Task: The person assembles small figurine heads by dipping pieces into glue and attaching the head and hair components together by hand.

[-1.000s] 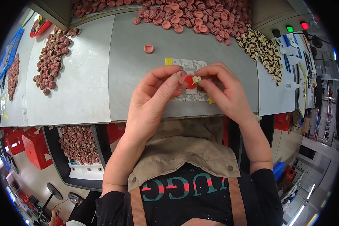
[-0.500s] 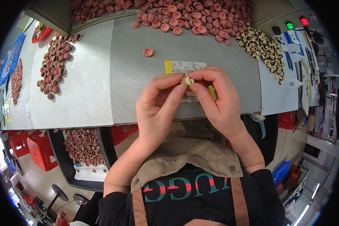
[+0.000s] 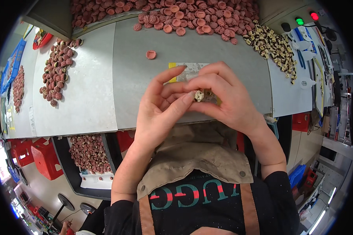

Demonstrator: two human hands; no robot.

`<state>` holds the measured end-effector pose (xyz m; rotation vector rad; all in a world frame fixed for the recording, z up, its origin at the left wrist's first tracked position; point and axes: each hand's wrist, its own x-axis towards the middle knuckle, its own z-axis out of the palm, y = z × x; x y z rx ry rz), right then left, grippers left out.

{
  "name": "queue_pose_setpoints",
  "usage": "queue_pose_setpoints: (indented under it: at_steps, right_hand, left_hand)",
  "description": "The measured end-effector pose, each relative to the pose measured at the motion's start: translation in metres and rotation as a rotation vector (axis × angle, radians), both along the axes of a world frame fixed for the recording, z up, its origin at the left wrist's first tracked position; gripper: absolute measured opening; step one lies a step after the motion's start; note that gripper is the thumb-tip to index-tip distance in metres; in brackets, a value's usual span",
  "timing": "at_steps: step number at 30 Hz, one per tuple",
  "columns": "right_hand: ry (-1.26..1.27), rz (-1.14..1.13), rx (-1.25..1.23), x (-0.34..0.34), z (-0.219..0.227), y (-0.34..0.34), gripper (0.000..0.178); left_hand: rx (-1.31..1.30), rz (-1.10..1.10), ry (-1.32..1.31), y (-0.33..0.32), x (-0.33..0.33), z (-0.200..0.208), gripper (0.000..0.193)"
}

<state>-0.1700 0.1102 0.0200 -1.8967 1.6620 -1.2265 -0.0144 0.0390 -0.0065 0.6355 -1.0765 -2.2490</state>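
Note:
Close to my chest, both hands meet at a small cream-coloured piece (image 3: 199, 95) with dark marks. My right hand (image 3: 234, 96) is curled round it, thumb below and fingers above. My left hand (image 3: 151, 107) presses its thumb tip against the piece's left side; its index finger is lifted away, and its other fingers are partly hidden. Beneath the hands lies a pale plate with a yellow edge (image 3: 172, 67), largely covered. Beyond it, a lone pink bumpy cup (image 3: 151, 54) rests hollow side up on the grey tabletop (image 3: 133, 90).
Many pink cups (image 3: 208, 17) are heaped at the back. Cream-and-dark pieces (image 3: 274, 49) lie scattered back right. Pink pieces with dark and cream parts (image 3: 57, 74) are piled at left. Below the table's left side, a black bin (image 3: 64, 168) holds more; red stools (image 3: 45, 158) stand beside it.
Both hands have come slightly nearer to me with the piece. My left index finger has lifted off it, and my right fingers have curled further over it. The cream piece has turned.

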Motion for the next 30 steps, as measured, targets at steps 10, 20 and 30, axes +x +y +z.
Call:
queue_pose_setpoints:
  at_steps: [10, 20, 30]
  right_hand:
    - [0.248, 0.091, -0.198, -0.017, -0.017, -0.017, 0.035]
    - [0.281, -0.092, -0.082, -0.036, -0.007, 0.012, 0.026]
    - [0.556, -0.547, 0.055, -0.169, -0.018, 0.007, 0.018]
  left_hand:
    - [-0.333, 0.102, -0.085, 0.007, -0.013, -0.011, 0.049]
    - [-0.939, 0.151, -0.494, -0.003, 0.002, -0.006, 0.03]
    - [-1.454, 0.358, -0.836, -0.079, 0.009, 0.019, 0.027]
